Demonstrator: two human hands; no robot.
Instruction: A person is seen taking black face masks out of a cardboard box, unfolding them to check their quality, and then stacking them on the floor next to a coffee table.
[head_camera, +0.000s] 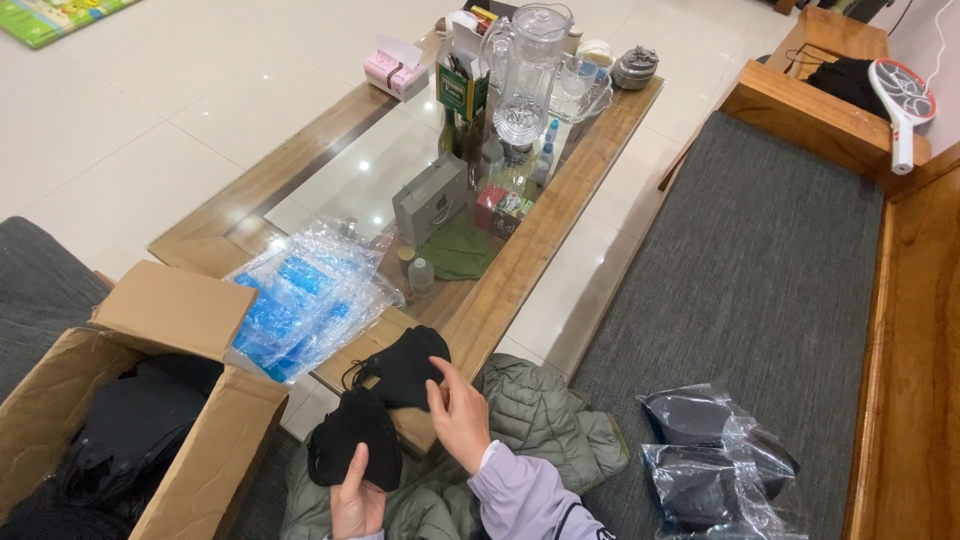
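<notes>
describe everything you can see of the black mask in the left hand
The black mask looks like soft, matte fabric, cupped and slightly crumpled. The left hand grips its lower edge from below, thumb over the front, holding it roughly upright above the lap. Its top edge meets or overlaps a second black mask, which the right hand touches at the table edge. Thin black ear loops show to the left, between the two masks; whose they are is unclear.

Wooden glass-topped counter (560, 200) carries a clear pitcher (530, 70); behind it a pink tissue box (397, 70), nearer than it a grey box (430, 200), green cloth (458, 255) and blue plastic packets (300, 305).
</notes>
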